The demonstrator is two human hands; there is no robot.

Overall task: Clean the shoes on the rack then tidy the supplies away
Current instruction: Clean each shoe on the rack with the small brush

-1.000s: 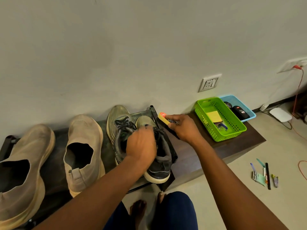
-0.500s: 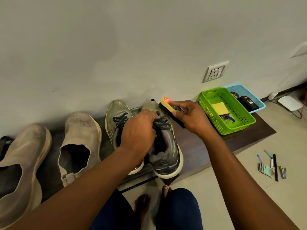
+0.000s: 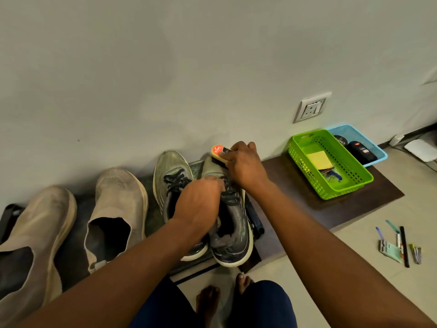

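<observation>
Brush (image 3: pixel 218 154) bristles sit on the toe of the grey sneaker (image 3: pixel 233 223), my right hand (image 3: pixel 243 165) curled tight round the handle. My left hand (image 3: pixel 198 201) is clamped over that sneaker's laces, holding it on the rack (image 3: pixel 71 245) beside its twin (image 3: pixel 170 176). A green basket (image 3: pixel 331 162) and a blue basket (image 3: pixel 369 143) sit well to the right.

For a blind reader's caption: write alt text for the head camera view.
A person's right hand presses a shoe brush to the toe of a grey sneaker that the left hand steadies on a low rack by a wall. Its mate and two beige slip-on shoes sit to the left; green and blue baskets sit to the right.
</observation>
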